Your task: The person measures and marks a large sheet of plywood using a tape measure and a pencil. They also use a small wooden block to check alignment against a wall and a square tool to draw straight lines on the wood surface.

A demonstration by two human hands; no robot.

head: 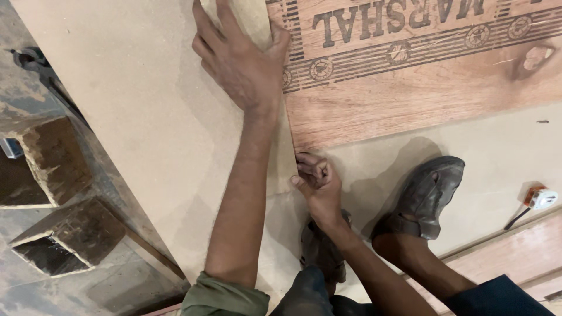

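My left hand lies flat with spread fingers on a large pale fibreboard sheet, its thumb at the sheet's right edge where it meets a reddish plywood sheet with dark printed bands. My right hand is closed in a fist at the near corner of the pale sheet, thumb against its edge; what it grips, if anything, is hidden. Both forearms reach forward from the bottom of the view.
My feet in worn grey sandals stand on a lower pale board. A small orange and white tape measure lies at the right. Dark wooden blocks and a tool sit on the floor at left.
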